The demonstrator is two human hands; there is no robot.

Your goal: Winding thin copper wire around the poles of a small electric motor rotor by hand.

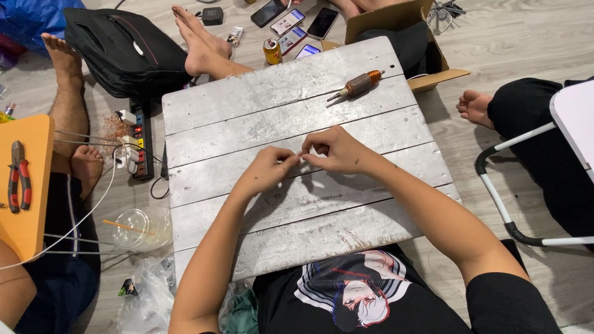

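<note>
Head view: we're looking down on a whitewashed plank board (297, 185) used as a low tabletop. Our left hand (267, 170) and right hand (334, 150) meet near the board's centre, fingertips touching. Both hands have thumb and forefinger pinched together on something tiny and pale (302, 154) between them; too small to tell what it is. The other fingers are curled in.

At 1 o'clock from the hands, a motor armature (359, 84) lies on the board, with copper windings and the shaft pointing down-left. It sits well apart from both hands, untouched.

Off the board:
- 12 o'clock: three phones (296, 25) on the floor, with a small can (272, 51) just beside the board's top edge.
- 1 o'clock: an open cardboard box (427, 55) with dark cloth inside.
- 10 o'clock: a black bag (124, 49), with another person's bare feet (201, 43) next to it.
- 9 o'clock: a power strip (141, 145) with plugs in it, and white cables running left.
- Far left: an orange board (28, 185) with red-handled pliers (18, 176) on it.
- 8 o'clock: a clear plastic cup (139, 229) lying on the floor.
- 3 o'clock: a folding chair frame (495, 185), with another person's foot (475, 106) near it.
</note>
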